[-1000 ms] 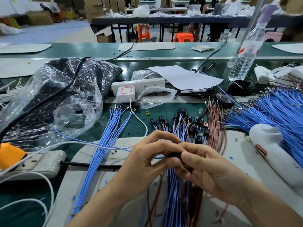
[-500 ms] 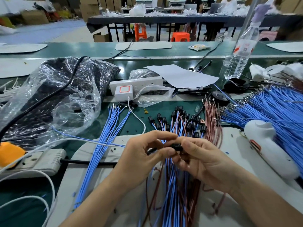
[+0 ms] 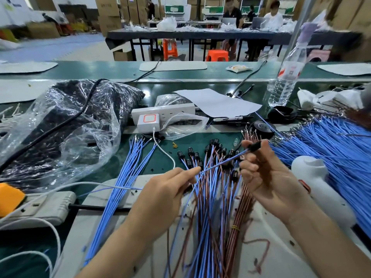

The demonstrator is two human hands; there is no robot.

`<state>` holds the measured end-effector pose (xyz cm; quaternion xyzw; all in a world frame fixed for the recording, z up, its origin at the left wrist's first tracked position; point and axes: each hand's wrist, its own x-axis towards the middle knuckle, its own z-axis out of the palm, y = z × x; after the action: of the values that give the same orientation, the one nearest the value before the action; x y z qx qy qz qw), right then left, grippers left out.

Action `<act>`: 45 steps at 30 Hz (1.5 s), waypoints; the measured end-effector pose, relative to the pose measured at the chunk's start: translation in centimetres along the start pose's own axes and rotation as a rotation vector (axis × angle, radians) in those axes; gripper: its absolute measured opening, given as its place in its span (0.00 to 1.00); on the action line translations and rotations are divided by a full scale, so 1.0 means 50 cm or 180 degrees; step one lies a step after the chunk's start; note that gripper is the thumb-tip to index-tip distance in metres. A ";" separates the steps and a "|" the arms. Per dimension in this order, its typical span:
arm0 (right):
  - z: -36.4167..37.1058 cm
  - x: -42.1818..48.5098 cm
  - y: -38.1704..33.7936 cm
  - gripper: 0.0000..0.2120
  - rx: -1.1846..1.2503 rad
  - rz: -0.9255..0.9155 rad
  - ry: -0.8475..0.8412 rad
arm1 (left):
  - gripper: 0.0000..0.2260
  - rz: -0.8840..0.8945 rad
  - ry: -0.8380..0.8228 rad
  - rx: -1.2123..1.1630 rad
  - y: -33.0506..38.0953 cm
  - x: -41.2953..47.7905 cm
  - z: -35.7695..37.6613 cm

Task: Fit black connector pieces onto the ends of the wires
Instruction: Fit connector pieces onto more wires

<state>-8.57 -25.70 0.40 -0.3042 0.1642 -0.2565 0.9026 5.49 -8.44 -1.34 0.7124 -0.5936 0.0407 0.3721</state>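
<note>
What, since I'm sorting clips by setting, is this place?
Probably a wire-harness assembly workshop: heaps of blue wires on the bench, black connector pieces fitted on wire ends, and stacked cartons behind long worktables.

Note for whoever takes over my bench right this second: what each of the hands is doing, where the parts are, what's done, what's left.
The left hand pinches a blue wire partway along it.
The right hand pinches the black connector at that wire's end, raised above the pile; it looks fitted.
Done: capped wires lie fanned out ahead of the hands.
Left: bare blue wires on the left, the blue heap on the right, and the brown wires.
</note>
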 end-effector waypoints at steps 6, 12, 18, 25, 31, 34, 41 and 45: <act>-0.003 -0.002 -0.045 0.13 -0.0307 -0.0932 0.0936 | 0.14 -0.0340 -0.0143 0.0510 0.027 0.013 -0.044; -0.015 0.003 -0.041 0.04 -0.0736 -0.1325 0.1431 | 0.14 -0.0322 -0.0971 0.0615 0.118 -0.011 -0.108; 0.009 0.009 -0.034 0.09 -0.1262 -0.1307 0.1121 | 0.16 -0.0892 -0.2206 0.0359 0.171 -0.082 -0.113; 0.034 0.033 -0.015 0.09 -0.1062 -0.0932 0.0709 | 0.08 -0.1554 -0.1642 0.2357 0.029 -0.085 -0.162; 0.043 0.060 0.029 0.01 -0.2223 -0.1001 0.0586 | 0.11 -0.1557 -0.1111 0.2231 -0.051 -0.023 -0.139; 0.036 0.061 0.043 0.15 -0.2565 -0.1053 0.0593 | 0.11 -0.1730 -0.1350 0.2268 -0.059 -0.010 -0.117; 0.083 0.009 0.057 0.15 -0.3136 -0.1392 0.0137 | 0.17 -0.1904 -0.0786 0.1761 -0.074 -0.024 -0.113; 0.147 -0.030 0.070 0.09 -0.2963 -0.1080 -0.0614 | 0.24 -0.2080 -0.0079 0.1145 -0.073 -0.022 -0.142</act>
<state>-5.20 -19.05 4.00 -0.7191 0.1253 -0.2699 0.6280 11.10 -3.37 1.43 0.9187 -0.3227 0.0149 0.2271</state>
